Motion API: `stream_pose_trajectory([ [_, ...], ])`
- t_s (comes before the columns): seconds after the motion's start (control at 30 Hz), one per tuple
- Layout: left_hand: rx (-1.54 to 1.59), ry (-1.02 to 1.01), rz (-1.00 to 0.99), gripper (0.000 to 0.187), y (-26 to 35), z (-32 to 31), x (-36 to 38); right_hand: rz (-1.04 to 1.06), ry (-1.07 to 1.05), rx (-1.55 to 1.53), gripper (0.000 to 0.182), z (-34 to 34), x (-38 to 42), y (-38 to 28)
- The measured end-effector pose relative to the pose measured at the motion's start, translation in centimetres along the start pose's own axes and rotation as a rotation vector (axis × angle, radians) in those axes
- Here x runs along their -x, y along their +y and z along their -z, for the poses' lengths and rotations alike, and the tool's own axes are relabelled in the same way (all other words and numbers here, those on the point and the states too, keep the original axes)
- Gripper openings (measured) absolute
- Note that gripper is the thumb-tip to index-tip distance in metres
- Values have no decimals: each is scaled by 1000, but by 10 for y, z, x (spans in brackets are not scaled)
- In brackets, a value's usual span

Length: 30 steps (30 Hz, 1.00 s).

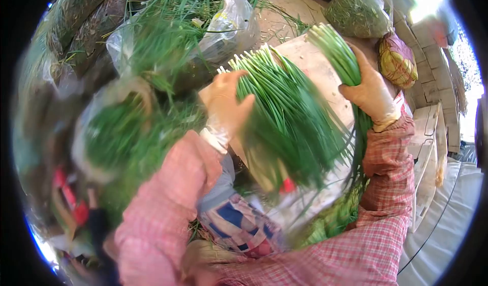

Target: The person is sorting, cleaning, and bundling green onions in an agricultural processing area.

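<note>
A thick pile of garlic chives [284, 103] lies on a pale board [325, 77], cut white ends pointing away from me and the leaves running toward me. My right hand [370, 87] is wrapped round a smaller bunch of chives [333, 49] at the board's right side; its long leaves hang down past my wrist. At the pile's left edge is my left hand [226, 103], slightly blurred, thumb and fingers apart. Both hands wear thin pale gloves.
A clear plastic bag [229, 34] spills loose greens at the back left. Nearer me on the left are a blurred bag of greens [114, 133] and red objects [73, 197]. Stuffed bags [358, 11] and a netted bundle [398, 61] stand at the back right, near a wooden crate [426, 143].
</note>
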<state>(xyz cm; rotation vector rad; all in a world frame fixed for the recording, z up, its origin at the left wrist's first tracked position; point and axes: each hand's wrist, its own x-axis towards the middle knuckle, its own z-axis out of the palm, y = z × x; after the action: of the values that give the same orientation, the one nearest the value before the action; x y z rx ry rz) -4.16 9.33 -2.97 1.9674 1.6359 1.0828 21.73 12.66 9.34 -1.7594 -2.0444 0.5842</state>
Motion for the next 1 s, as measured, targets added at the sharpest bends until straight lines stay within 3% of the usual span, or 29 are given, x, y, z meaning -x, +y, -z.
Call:
stream_pose_trajectory([
  [0.03,94,-167,-91,31,6,1,-1,-30,-29,-77,71,-6,4,-2],
  [0.07,184,-334,-178,27,10,0,-1,70,-13,-53,71,-15,6,7],
  [0.1,142,-424,-334,17,11,-7,-1,108,20,-31,71,-27,11,16],
  [0.13,97,-490,-333,17,14,-13,1,143,56,-8,70,-35,19,22],
  [0.17,55,-557,-332,16,20,-16,3,-133,-112,-73,71,-33,28,15],
  [0.2,14,-625,-331,15,23,-19,5,-155,-129,-156,71,-38,38,21],
  [0.4,-114,-675,-305,17,-2,-32,18,-261,-125,-457,75,-69,104,66],
  [0.43,-110,-670,-296,18,-4,-31,19,-197,-114,-382,74,-74,111,74],
  [0.57,-60,-666,-263,22,-3,-27,18,-325,-137,-527,74,-74,121,64],
  [0.77,-39,-628,-301,31,-4,-32,20,-86,13,-310,76,-96,90,67],
  [0.9,-27,-631,-291,29,-3,-32,17,-375,-150,-467,78,-109,70,68],
  [1.0,36,-613,-284,24,4,-34,14,-331,-116,-406,77,-121,67,78],
])
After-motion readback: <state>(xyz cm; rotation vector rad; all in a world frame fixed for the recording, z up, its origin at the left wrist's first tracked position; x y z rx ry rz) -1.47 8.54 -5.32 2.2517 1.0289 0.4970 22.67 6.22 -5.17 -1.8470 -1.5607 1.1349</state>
